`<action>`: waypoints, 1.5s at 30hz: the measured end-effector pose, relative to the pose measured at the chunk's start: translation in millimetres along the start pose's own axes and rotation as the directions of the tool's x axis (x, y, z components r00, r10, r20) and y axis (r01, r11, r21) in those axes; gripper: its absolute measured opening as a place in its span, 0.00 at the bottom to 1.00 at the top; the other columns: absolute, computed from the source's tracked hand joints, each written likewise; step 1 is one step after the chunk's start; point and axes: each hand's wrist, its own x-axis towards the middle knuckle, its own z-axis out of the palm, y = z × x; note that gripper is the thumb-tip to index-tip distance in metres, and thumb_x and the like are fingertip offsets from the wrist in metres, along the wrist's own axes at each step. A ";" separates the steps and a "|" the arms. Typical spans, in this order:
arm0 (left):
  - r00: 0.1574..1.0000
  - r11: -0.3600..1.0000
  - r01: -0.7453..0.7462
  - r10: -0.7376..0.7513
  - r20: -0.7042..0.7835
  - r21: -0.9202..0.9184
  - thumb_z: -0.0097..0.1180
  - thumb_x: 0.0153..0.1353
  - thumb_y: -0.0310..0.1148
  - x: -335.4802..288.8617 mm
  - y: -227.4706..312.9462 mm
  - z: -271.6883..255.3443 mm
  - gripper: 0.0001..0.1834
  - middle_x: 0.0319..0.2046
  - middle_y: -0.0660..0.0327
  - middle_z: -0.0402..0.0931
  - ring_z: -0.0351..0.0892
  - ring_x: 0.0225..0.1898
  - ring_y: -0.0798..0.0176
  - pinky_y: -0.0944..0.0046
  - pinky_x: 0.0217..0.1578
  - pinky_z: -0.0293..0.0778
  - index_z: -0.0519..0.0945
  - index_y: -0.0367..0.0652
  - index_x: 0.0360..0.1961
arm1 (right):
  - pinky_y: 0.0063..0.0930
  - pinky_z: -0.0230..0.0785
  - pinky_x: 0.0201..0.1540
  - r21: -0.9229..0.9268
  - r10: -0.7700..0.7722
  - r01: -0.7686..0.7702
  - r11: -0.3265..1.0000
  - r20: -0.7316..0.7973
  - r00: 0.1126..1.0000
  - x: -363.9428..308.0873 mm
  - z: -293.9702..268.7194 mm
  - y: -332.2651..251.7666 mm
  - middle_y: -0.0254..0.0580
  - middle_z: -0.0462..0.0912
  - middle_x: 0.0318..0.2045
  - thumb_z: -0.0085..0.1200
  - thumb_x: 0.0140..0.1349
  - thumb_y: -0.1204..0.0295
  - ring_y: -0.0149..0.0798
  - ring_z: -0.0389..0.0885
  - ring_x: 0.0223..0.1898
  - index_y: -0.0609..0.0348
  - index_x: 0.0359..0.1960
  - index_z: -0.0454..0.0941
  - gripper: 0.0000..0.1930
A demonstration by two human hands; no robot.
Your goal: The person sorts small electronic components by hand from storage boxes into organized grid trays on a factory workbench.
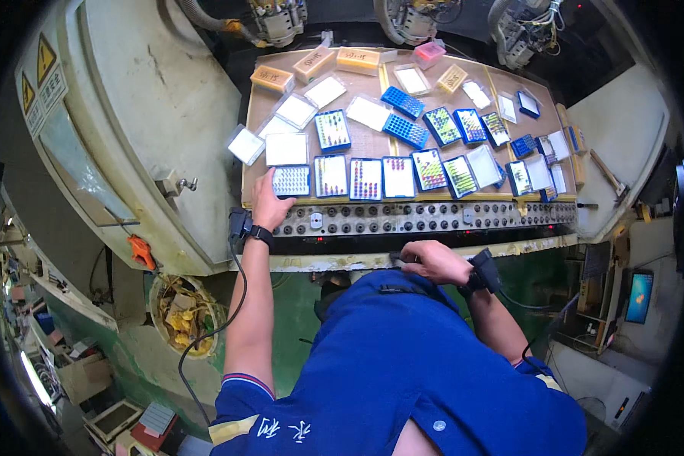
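My left hand [268, 201] is at the front left of the slanted board, its index finger along the left side of a blue case [290, 181] with rows of small pale bits and its thumb at the front edge. It grips the case by this corner. My right hand [435, 262] is held low in front of my waist, just off the machine's front ledge, with fingers curled. Something small and dark shows by its fingertips, too unclear to name. To the right of the gripped case stand more blue cases [365, 179] with coloured, thin bits in rows.
A row of round metal sockets [403, 219] runs along the board's front. Farther back lie pale lids [296, 111], empty blue racks [406, 131] and yellow boxes [359, 61]. Machine heads [412, 19] hang behind. A hammer [609, 175] lies at the right; a bin [186, 315] stands lower left.
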 end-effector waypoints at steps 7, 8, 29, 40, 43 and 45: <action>0.999 0.999 0.032 -0.033 0.036 0.031 0.83 0.39 0.28 10.0 5.4 3.0 0.58 0.60 0.44 0.72 0.72 0.64 0.38 0.48 0.68 0.69 0.63 0.43 0.73 | 0.47 0.79 0.53 -0.042 0.127 -0.121 0.992 0.214 0.969 9.1 19.1 55.0 0.55 0.89 0.46 0.63 0.64 0.66 0.58 0.88 0.49 0.61 0.50 0.85 0.16; 1.000 0.999 -0.019 0.020 -0.018 0.045 0.83 0.39 0.27 9.4 7.8 6.1 0.57 0.61 0.44 0.72 0.73 0.64 0.39 0.48 0.67 0.70 0.63 0.43 0.72 | 0.47 0.80 0.54 -0.045 0.175 -0.169 0.985 0.235 0.956 10.0 22.5 63.4 0.55 0.90 0.46 0.63 0.64 0.66 0.57 0.88 0.49 0.60 0.51 0.87 0.17; 0.930 0.525 0.224 -0.367 0.020 -0.821 0.73 0.51 0.16 -75.4 15.5 -42.4 0.41 0.57 0.57 0.76 0.79 0.57 0.60 0.58 0.62 0.76 0.68 0.39 0.67 | 0.39 0.81 0.44 0.260 -0.006 0.112 0.959 -0.375 0.927 117.9 -58.6 -6.9 0.55 0.89 0.38 0.60 0.68 0.69 0.54 0.89 0.40 0.63 0.42 0.88 0.10; 0.875 -0.079 0.079 -0.473 0.108 -0.994 0.63 0.49 0.11 -148.4 79.1 -18.5 0.52 0.64 0.56 0.72 0.73 0.67 0.51 0.50 0.72 0.66 0.60 0.42 0.77 | 0.50 0.78 0.52 -0.242 -0.289 0.218 0.945 -0.313 0.905 269.4 -44.7 -21.9 0.58 0.84 0.43 0.54 0.66 0.77 0.61 0.85 0.48 0.64 0.43 0.85 0.09; 0.890 -0.130 0.119 -0.426 0.164 -0.984 0.64 0.48 0.11 -133.5 76.8 -16.2 0.51 0.63 0.56 0.73 0.73 0.67 0.52 0.51 0.72 0.66 0.62 0.42 0.76 | 0.49 0.79 0.51 -0.265 -0.305 0.226 0.938 -0.315 0.899 272.7 -43.1 -22.4 0.58 0.84 0.43 0.53 0.66 0.78 0.61 0.85 0.46 0.64 0.42 0.84 0.08; 0.888 -0.145 0.170 -0.407 0.215 -0.975 0.65 0.47 0.12 -121.1 82.0 -21.1 0.51 0.63 0.56 0.73 0.73 0.67 0.54 0.53 0.71 0.67 0.62 0.42 0.76 | 0.49 0.79 0.51 -0.294 -0.308 0.217 0.931 -0.308 0.900 275.4 -41.5 -21.7 0.58 0.84 0.43 0.53 0.66 0.78 0.61 0.85 0.46 0.64 0.43 0.84 0.08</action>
